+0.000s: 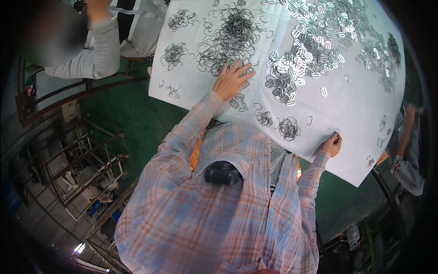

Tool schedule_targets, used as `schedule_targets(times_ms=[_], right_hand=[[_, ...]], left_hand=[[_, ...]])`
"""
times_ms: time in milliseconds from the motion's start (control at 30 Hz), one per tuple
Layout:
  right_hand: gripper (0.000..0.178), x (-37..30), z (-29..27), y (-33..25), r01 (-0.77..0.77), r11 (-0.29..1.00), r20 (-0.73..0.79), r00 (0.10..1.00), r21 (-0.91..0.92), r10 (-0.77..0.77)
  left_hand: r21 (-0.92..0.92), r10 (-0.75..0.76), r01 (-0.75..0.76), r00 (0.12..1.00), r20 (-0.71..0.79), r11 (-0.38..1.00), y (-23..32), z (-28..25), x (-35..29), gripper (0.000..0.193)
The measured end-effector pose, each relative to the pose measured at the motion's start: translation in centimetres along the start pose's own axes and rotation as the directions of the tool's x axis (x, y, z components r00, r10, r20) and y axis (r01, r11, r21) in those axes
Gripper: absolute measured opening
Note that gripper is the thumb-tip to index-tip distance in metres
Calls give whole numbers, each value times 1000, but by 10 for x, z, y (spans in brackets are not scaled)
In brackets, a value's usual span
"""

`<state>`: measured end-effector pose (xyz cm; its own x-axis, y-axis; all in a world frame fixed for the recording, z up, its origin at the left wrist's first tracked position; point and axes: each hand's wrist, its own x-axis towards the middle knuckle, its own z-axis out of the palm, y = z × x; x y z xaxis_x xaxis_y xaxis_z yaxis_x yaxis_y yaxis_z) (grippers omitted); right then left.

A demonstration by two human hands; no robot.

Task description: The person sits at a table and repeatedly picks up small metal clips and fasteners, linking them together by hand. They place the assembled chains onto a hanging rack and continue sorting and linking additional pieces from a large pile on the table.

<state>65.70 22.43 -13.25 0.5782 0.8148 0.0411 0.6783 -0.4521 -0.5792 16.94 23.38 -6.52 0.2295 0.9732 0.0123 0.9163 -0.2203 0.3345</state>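
Observation:
My left hand (232,81) lies with its fingers spread at the near edge of a large heap of thin wire hooks (223,52). Just below its palm, a few oval slotted metal buckles (238,102) rest on the white table. Farther right, my right hand (333,145) is closed in a pinch near the table's front edge. What its fingertips hold, if anything, is too small to make out. Between the hands are two small piles of hooks (289,128), and a single hook (310,120) lies apart to their right.
A broad heap of shiny slotted buckles (310,55) covers the table's (337,107) far right middle. Smaller hook piles (174,55) lie at left. One person's grey sleeve (102,50) is at the left, another person's arm (406,132) at the right. A rusty metal frame (82,169) stands below left.

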Motion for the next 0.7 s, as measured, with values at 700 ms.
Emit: schedule_targets(times_ms=[700], right_hand=[[25,-4,0,-9,-69,987,-24,997,-145,67]], left_hand=[[11,-163,163,986,24,987,6,-11,-73,51]])
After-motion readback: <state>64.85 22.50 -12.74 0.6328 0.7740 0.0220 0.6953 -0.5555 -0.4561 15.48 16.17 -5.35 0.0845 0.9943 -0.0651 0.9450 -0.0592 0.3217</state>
